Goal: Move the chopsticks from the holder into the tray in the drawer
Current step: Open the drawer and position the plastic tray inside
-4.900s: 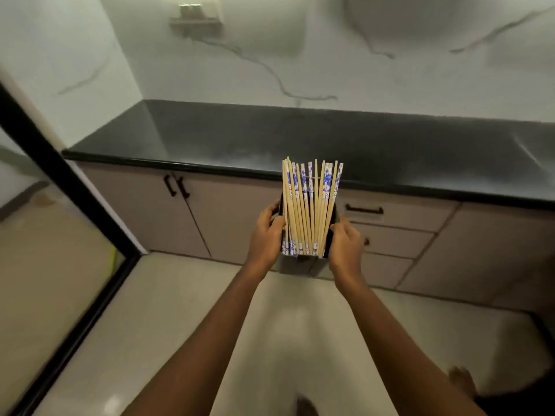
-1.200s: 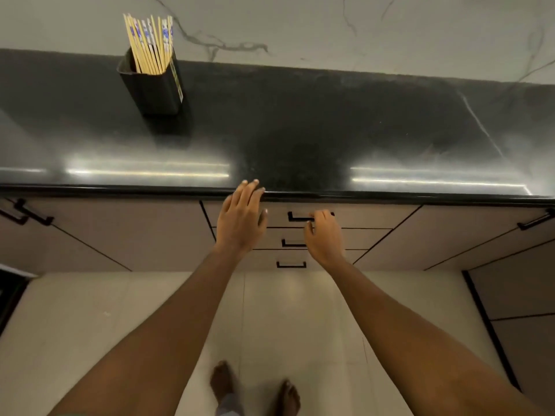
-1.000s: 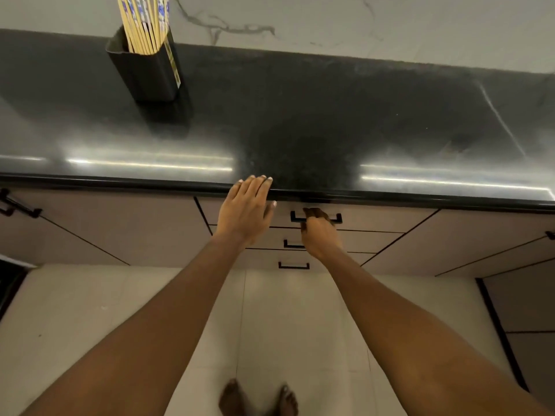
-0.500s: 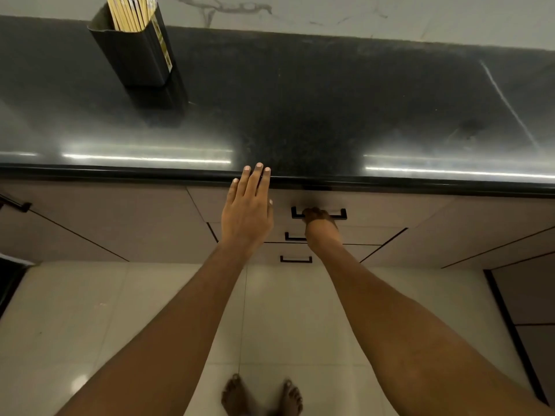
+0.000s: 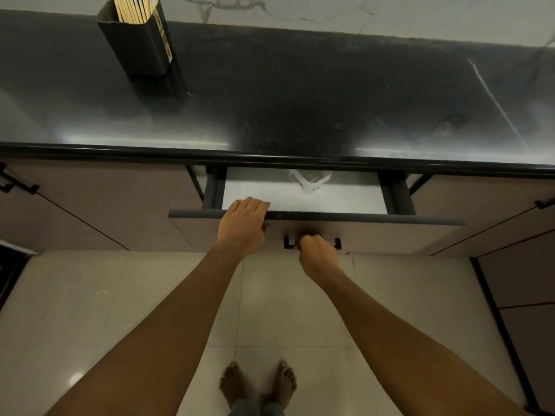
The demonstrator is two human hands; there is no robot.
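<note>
A black holder [image 5: 141, 46] stands at the back left of the dark countertop [image 5: 300, 94], packed with several wooden chopsticks [image 5: 133, 9] whose tops run off the frame. Below the counter edge, the top drawer [image 5: 315, 219] is pulled partly out and shows a white floor inside. My right hand [image 5: 316, 253] is closed around the drawer's black handle [image 5: 338, 243]. My left hand [image 5: 243, 225] rests over the drawer's front top edge, fingers curled onto it. No tray shows in the exposed part of the drawer.
A pale crumpled thing [image 5: 309, 181] lies at the back of the open drawer, half under the counter lip. Closed cabinet doors with black handles flank the drawer. My bare feet [image 5: 258, 385] stand on a light tiled floor.
The top drawer has slid out from closed to partly open, pulled by my right hand on its handle. My left hand dropped from the counter edge onto the drawer's front edge.
</note>
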